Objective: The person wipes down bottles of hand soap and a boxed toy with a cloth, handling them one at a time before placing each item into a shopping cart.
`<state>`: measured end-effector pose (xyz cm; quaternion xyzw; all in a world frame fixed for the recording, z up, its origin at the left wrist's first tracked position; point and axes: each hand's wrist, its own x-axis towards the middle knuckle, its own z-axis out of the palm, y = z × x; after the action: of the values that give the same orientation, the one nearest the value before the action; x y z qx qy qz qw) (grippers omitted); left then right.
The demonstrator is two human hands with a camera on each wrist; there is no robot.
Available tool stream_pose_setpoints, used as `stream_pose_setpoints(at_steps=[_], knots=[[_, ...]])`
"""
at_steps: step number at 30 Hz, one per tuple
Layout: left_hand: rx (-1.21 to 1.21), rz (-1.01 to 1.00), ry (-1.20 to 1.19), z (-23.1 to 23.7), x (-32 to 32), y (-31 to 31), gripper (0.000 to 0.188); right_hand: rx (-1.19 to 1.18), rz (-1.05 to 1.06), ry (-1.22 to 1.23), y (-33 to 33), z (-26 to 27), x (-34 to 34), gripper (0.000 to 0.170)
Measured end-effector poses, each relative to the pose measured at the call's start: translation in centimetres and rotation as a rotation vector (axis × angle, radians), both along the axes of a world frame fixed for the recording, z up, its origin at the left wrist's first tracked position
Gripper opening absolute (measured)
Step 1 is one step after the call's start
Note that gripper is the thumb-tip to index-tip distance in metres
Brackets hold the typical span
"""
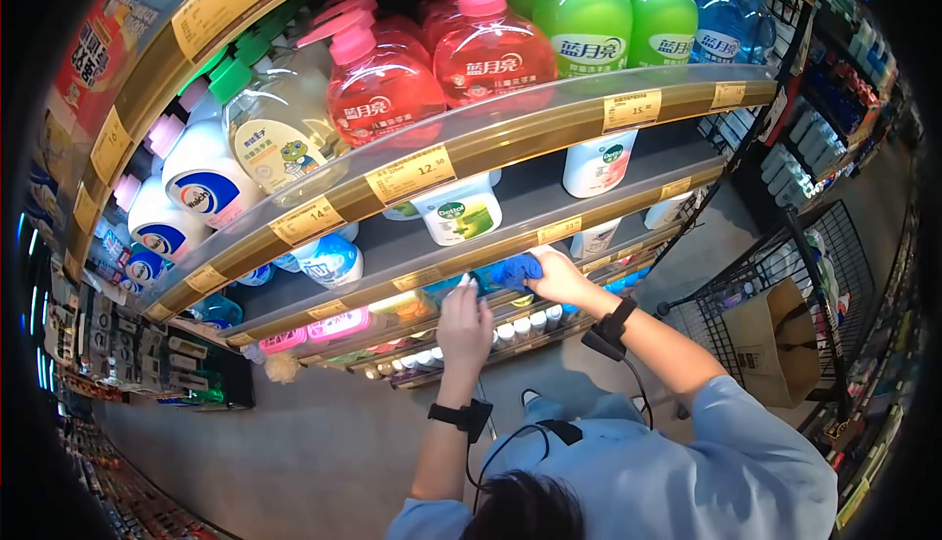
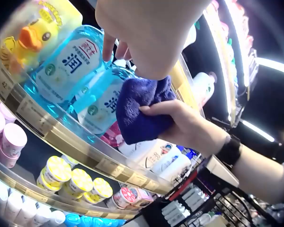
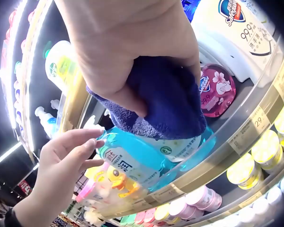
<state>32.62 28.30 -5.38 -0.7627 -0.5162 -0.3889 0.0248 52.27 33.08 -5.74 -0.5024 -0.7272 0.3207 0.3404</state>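
My right hand grips a bunched dark blue cloth. In the left wrist view the cloth hangs in front of the clear blue bottles, pinched by the right thumb and fingers. Seen from the right wrist, the cloth covers the upper part of one blue bottle. My left hand has loosely bent fingers, their tips close beside that bottle's top; whether they touch it I cannot tell. In the head view the left hand is left of the cloth.
A shelf edge with price tags runs below the bottles. Yellow-lidded tubs stand one level down. Overhead shelves hold red soap bottles and a white Dettol bottle. A cart with a paper bag stands at right.
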Motion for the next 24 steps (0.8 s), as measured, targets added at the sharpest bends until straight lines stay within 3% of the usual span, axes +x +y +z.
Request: stream_pose_setpoints(at_steps=[5, 7, 9, 12, 16, 19, 21, 24], knots=[[-0.037, -0.023, -0.024, -0.6, 2.4, 1.1, 0.032, -0.065, 0.055, -0.003, 1.0, 1.2, 0.6, 0.031], [-0.007, 0.007, -0.001, -1.6, 2.4, 1.9, 0.036, -0.201, 0.086, -0.041, 1.1, 2.4, 0.9, 0.028], [-0.232, 0.103, 0.143, -1.8, 2.4, 2.3, 0.042, -0.201, 0.096, -0.091, 1.6, 1.9, 0.9, 0.027], [-0.356, 0.050, 0.237, -1.5, 2.5, 2.7, 0.047, -0.178, 0.113, -0.202, 1.4, 2.8, 0.7, 0.025], [-0.077, 0.076, 0.172, -2.5, 3.2, 2.9, 0.048, -0.082, 0.128, -0.291, 1.3, 2.1, 0.8, 0.022], [-0.209, 0.073, 0.227, -2.0, 3.0, 2.7, 0.048, 0.034, 0.082, -0.172, 0.8, 0.4, 0.7, 0.021], [-0.148, 0.065, 0.236, -2.2, 2.7, 3.2, 0.046, 0.019, 0.071, -0.184, 0.6, 1.2, 0.5, 0.023], [-0.192, 0.049, 0.303, -2.7, 2.1, 3.9, 0.041, -0.144, 0.116, -0.234, 1.2, 1.6, 0.7, 0.031]])
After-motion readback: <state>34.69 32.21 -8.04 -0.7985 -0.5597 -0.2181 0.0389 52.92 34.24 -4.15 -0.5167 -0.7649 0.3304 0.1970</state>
